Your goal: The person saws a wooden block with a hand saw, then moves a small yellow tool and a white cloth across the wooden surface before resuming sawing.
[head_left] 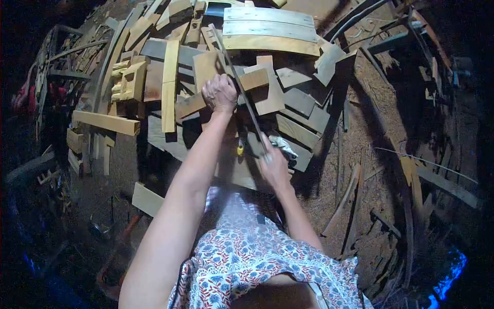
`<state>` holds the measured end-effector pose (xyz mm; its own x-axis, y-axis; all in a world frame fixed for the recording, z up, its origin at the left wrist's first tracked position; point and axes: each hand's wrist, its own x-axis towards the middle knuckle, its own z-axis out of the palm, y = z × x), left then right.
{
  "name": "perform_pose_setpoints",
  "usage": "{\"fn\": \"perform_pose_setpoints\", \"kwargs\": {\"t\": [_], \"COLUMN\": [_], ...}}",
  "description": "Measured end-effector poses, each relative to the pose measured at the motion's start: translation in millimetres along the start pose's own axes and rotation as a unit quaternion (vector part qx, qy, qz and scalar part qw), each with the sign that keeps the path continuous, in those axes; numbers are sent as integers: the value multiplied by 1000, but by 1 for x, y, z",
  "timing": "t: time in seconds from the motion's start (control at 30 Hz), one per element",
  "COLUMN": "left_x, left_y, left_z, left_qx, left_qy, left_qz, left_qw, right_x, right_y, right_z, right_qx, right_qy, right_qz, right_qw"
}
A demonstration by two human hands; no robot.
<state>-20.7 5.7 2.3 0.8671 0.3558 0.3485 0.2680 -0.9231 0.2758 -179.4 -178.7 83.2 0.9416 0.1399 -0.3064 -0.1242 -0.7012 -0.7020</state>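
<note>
Fingers curled, my left hand (220,93) grips a short wooden board (190,106) from above, over the cluttered work surface. My right hand (274,166) is closed around the near end of a long, narrow handsaw (249,109), seen almost edge-on. Its blade slants away up and left, crossing the board just right of my left hand. Beyond the blade the lighter end of a wood piece (254,79) shows. A small yellow-handled tool (240,148) lies between my forearms. Beside my right hand is a crumpled pale cloth or bag (283,146).
Loose boards and offcuts cover the surface, including a long pale strip (170,85) and a slatted panel (270,28) at the back. A carved wooden block (129,82) stands at left, above a jutting beam (105,122). Sawdust and sticks litter the ground (370,123) at right.
</note>
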Motion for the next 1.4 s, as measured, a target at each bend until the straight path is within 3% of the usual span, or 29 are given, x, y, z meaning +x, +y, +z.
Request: {"fn": "perform_pose_setpoints", "kwargs": {"t": [0.03,0.13,0.27,0.43,0.53,0.83,1.07,1.17,1.23,1.33,1.4], "left_x": [-2,-2,0,-1,-2,2,0,0,-3,3,0], "left_y": [2,2,1,2,-1,1,-1,3,0,-1,1], "left_z": [0,2,2,2,9,1,2,-4,0,0,3], "left_qx": [1,-5,-14,-9,0,30,15,25,31,32,18], "left_qy": [0,4,17,15,23,-46,-27,-40,-33,-30,-16], "left_qz": [-12,-15,-10,-2,-14,-17,0,-5,-2,0,-8], "left_qw": [1000,1000,1000,1000,1000,998,1000,999,999,999,1000], "right_x": [-27,-106,-133,-103,-84,-88,-93,-43,36,19,-45], "right_y": [10,39,40,33,16,20,31,7,-23,-16,12], "right_z": [-2,-25,-48,-35,-31,-31,-34,-29,-16,-13,-13], "right_qx": [19,-1,1,26,44,15,10,-1,-27,8,9], "right_qy": [40,-24,-48,-33,18,-4,-32,-23,-44,-44,-6], "right_qz": [-37,45,120,92,28,60,76,37,66,47,12], "right_qw": [998,999,992,995,998,998,997,999,997,998,1000]}}
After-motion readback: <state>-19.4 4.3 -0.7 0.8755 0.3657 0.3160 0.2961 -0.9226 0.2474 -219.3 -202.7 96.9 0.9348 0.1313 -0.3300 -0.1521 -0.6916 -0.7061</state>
